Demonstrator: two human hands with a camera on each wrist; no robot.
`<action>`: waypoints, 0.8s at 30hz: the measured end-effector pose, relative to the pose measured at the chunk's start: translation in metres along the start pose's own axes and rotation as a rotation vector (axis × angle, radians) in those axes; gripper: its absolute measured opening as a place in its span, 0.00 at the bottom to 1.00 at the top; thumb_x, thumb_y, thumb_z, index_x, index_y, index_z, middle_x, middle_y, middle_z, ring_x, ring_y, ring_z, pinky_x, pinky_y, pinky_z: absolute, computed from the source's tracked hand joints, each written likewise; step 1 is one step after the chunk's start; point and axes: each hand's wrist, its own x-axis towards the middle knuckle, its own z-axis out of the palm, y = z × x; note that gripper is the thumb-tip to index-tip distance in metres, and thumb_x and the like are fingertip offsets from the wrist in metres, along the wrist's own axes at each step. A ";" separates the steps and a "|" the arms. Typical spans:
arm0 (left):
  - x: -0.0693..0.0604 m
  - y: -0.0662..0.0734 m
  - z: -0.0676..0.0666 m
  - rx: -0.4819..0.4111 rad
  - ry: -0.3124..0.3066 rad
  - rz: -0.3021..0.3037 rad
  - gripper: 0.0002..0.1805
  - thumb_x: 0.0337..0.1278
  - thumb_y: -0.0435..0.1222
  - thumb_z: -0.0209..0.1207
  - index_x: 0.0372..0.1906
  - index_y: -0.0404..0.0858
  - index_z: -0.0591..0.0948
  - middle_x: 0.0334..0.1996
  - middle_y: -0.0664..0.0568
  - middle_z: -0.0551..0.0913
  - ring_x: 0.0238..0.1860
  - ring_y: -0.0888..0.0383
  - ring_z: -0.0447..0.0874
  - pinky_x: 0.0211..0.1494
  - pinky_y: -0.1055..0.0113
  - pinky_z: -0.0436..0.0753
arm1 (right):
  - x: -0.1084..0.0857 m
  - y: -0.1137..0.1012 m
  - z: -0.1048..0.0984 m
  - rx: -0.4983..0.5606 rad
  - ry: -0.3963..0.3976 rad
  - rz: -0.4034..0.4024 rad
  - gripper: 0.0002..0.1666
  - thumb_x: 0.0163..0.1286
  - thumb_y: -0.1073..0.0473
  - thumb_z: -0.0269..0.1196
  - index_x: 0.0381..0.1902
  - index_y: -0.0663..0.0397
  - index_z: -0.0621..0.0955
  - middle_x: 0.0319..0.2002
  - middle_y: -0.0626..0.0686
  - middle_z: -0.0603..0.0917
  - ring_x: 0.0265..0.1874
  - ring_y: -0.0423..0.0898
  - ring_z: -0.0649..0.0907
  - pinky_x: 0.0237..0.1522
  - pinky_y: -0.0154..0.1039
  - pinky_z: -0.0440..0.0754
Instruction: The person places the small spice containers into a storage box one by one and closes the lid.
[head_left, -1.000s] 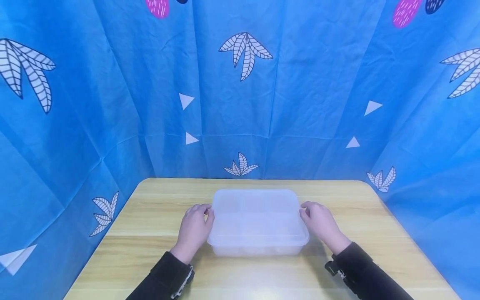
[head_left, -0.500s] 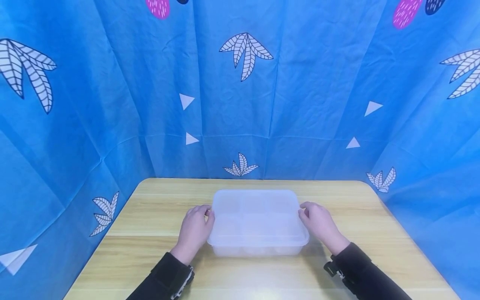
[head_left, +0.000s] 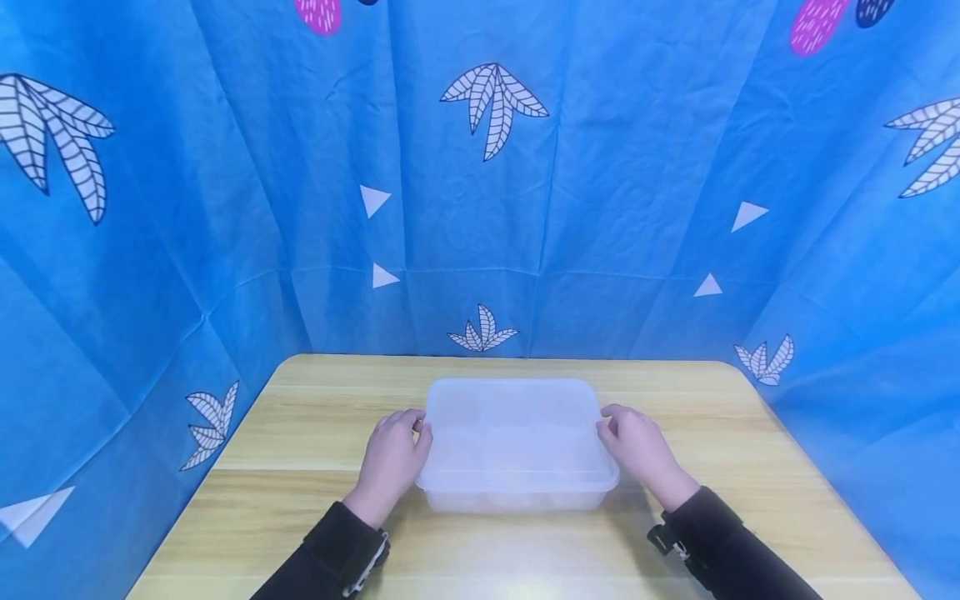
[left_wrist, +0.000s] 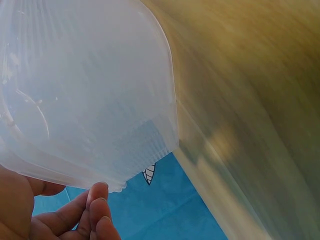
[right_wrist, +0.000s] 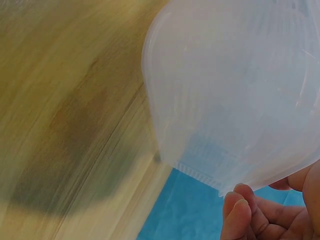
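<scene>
A translucent white plastic food container [head_left: 516, 500] sits on the wooden table, its lid [head_left: 517, 437] on top. Faint divisions show through the lid; what is inside cannot be made out. At the left rim my left hand [head_left: 390, 458] pinches the edge between thumb and fingers. My right hand [head_left: 647, 454] does the same at the right rim. In the left wrist view, fingertips [left_wrist: 98, 192] touch the rim from below, beside the container's ribbed wall [left_wrist: 90, 90]. The right wrist view has the other end wall [right_wrist: 220, 95], with curled fingertips [right_wrist: 245, 192] under the rim.
The wooden table [head_left: 300, 442] has rounded far corners and stretches out on both sides of the container. A blue patterned curtain [head_left: 600, 183] hangs close behind the table and along its left and right sides.
</scene>
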 end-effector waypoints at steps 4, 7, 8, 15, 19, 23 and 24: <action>0.000 0.000 -0.001 0.000 0.006 0.005 0.16 0.65 0.35 0.59 0.51 0.27 0.83 0.38 0.45 0.86 0.44 0.45 0.82 0.49 0.52 0.82 | 0.000 0.000 0.000 0.004 -0.008 0.004 0.19 0.71 0.63 0.59 0.53 0.73 0.79 0.22 0.50 0.77 0.21 0.44 0.74 0.28 0.41 0.77; 0.000 0.000 0.000 -0.001 0.012 0.013 0.16 0.65 0.34 0.59 0.50 0.27 0.84 0.38 0.44 0.86 0.45 0.44 0.83 0.50 0.51 0.82 | 0.000 -0.001 0.000 0.009 -0.014 0.009 0.19 0.70 0.63 0.59 0.53 0.73 0.79 0.22 0.50 0.77 0.21 0.44 0.73 0.27 0.40 0.76; 0.000 0.000 0.000 -0.002 0.014 0.015 0.15 0.65 0.34 0.59 0.50 0.27 0.84 0.38 0.43 0.86 0.46 0.43 0.83 0.51 0.51 0.82 | 0.000 -0.001 -0.001 0.010 -0.014 0.009 0.19 0.70 0.63 0.59 0.53 0.73 0.79 0.22 0.50 0.77 0.21 0.44 0.74 0.28 0.40 0.77; 0.001 0.000 0.001 -0.005 0.024 0.021 0.15 0.64 0.34 0.59 0.49 0.27 0.84 0.37 0.44 0.85 0.46 0.43 0.82 0.51 0.51 0.81 | 0.002 -0.002 -0.002 0.010 -0.007 0.008 0.19 0.70 0.63 0.58 0.53 0.74 0.79 0.21 0.50 0.76 0.21 0.45 0.73 0.28 0.41 0.77; 0.001 0.000 0.000 -0.009 0.032 0.022 0.15 0.64 0.34 0.59 0.48 0.27 0.84 0.38 0.43 0.86 0.47 0.42 0.83 0.53 0.50 0.81 | 0.003 -0.001 -0.003 0.012 0.002 0.007 0.20 0.71 0.63 0.57 0.53 0.74 0.79 0.20 0.50 0.75 0.19 0.44 0.73 0.28 0.41 0.77; 0.001 0.000 0.000 -0.013 0.032 0.022 0.15 0.65 0.34 0.58 0.48 0.27 0.84 0.40 0.41 0.86 0.48 0.41 0.83 0.54 0.49 0.81 | 0.004 -0.001 -0.002 0.012 0.005 0.004 0.20 0.71 0.63 0.57 0.54 0.74 0.79 0.20 0.49 0.75 0.19 0.44 0.72 0.28 0.41 0.77; 0.001 0.001 0.000 -0.012 0.031 0.021 0.15 0.64 0.34 0.59 0.48 0.27 0.84 0.40 0.42 0.86 0.48 0.42 0.83 0.54 0.49 0.81 | 0.003 -0.001 -0.002 0.016 0.003 0.006 0.20 0.71 0.63 0.57 0.54 0.74 0.79 0.20 0.49 0.75 0.19 0.44 0.72 0.27 0.41 0.77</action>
